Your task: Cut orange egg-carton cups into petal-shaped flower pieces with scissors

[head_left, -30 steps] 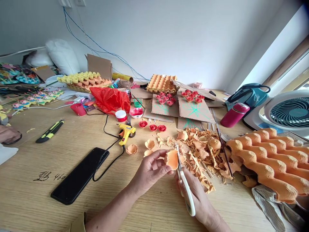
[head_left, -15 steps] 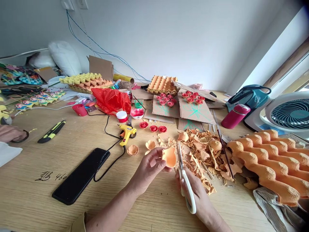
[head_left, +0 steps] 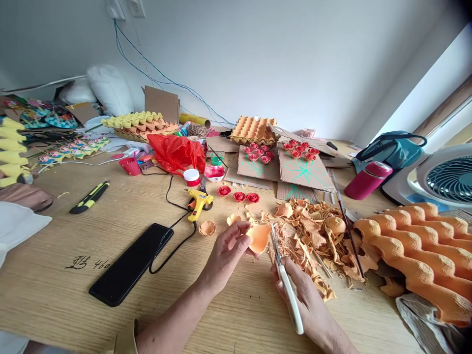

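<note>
My left hand [head_left: 225, 255] pinches an orange egg-carton cup [head_left: 258, 237] just above the wooden table [head_left: 66, 236]. In my right hand [head_left: 308, 302] are white-handled scissors [head_left: 285, 282], their blades up against the right edge of the cup. A heap of orange carton scraps [head_left: 313, 236] lies right behind both hands. Two small cut orange flower shapes [head_left: 207, 227] rest on the table to the left of the cup.
A black phone [head_left: 132, 263] on a cable and a yellow glue gun [head_left: 198, 202] lie to the left. An orange egg tray [head_left: 416, 246] sits at right, near a fan [head_left: 448, 177] and a red bottle [head_left: 367, 179]. Red paper roses [head_left: 239, 195], cardboard sheets and another person's hand [head_left: 25, 195] are farther off.
The view has shifted up and left a little. My left hand has turned the cup slightly and the scissors have moved along its edge.
</note>
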`<state>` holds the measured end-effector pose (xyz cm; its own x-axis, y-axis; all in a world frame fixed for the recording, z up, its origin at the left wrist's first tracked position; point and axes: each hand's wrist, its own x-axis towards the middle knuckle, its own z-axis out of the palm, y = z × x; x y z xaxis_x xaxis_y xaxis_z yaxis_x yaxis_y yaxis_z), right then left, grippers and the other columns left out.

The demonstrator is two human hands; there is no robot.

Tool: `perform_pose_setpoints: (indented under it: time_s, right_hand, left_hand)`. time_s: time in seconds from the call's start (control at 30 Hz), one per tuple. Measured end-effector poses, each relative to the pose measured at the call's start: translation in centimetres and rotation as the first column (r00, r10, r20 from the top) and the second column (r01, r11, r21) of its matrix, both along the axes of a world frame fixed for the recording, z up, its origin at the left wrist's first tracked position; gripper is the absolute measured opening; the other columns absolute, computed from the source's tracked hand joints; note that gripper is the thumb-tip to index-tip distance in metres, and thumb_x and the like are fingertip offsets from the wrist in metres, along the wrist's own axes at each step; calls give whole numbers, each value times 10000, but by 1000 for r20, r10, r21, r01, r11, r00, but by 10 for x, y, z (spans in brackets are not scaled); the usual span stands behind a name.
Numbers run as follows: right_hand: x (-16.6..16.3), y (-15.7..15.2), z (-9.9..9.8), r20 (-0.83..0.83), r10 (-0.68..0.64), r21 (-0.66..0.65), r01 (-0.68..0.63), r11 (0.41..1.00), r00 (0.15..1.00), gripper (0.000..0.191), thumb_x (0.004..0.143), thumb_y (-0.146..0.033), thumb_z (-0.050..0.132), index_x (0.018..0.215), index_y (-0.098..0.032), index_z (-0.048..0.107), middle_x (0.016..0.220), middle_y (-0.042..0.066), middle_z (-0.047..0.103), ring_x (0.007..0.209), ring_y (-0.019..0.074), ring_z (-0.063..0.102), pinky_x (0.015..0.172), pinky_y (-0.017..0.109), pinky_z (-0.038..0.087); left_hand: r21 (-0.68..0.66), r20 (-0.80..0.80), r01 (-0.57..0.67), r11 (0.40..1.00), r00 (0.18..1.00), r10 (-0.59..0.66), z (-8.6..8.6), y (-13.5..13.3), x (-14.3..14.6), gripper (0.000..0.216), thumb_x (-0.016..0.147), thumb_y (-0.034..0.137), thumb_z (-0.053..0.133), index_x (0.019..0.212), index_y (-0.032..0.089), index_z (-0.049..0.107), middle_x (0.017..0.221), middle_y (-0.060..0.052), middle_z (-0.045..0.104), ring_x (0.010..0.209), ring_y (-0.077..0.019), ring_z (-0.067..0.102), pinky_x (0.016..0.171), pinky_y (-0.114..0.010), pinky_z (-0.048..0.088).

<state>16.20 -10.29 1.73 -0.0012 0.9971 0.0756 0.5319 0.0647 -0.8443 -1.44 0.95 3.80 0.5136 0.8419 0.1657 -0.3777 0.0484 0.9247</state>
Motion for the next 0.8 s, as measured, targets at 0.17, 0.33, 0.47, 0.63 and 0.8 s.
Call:
perform_pose_setpoints:
  time_s: [0.17, 0.33, 0.47, 0.63, 0.8]
  right_hand:
    - [-2, 0, 3, 26, 19, -45, -18, 999, 999, 257, 970, -441, 404, 836, -229, 458, 827, 25, 577, 753, 199, 519, 713, 329, 424]
    - [-2, 2, 3, 54, 34, -63, -31, 998, 998, 260, 970, -441, 410, 824, -230, 457, 777, 7, 540, 716, 192, 494, 721, 335, 411]
    - [-1, 1, 2, 61, 37, -49, -34, 998, 997, 271, 971, -459, 406, 830, -233, 457, 784, 10, 551, 737, 200, 506, 735, 340, 411]
    - [0, 0, 2, 84, 61, -47, -57, 997, 995, 269, 979, -459, 393, 838, -237, 449, 798, 11, 557, 736, 201, 518, 778, 368, 416]
    - [1, 0, 1, 78, 64, -24, -62, 998, 995, 241, 968, -451, 428, 853, -242, 461, 817, 23, 581, 756, 211, 521, 746, 356, 436]
  left_hand:
    - [8, 0, -54, 999, 999, 54, 2, -1, 0, 338, 895, 464, 628, 1111, 207, 658, 1109, -87, 652, 875, -184, 665, 677, -276, 581]
    - [69, -117, -78, 995, 989, 86, 12, -5, 0, 362, 870, 459, 662, 1094, 175, 662, 995, -69, 687, 859, -178, 667, 702, -260, 574]
    - [121, -178, -26, 992, 983, 48, 16, -8, 1, 372, 867, 455, 664, 1095, 161, 666, 1017, -83, 716, 831, -173, 677, 713, -263, 575]
    - [165, -214, -6, 986, 976, 42, 14, -8, 2, 345, 873, 445, 656, 1063, 157, 669, 1019, -83, 711, 793, -156, 665, 704, -253, 564]
    - [263, -203, -8, 965, 977, 63, 15, -8, 2, 322, 882, 417, 653, 1070, 157, 674, 996, -86, 710, 853, -174, 663, 773, -270, 553]
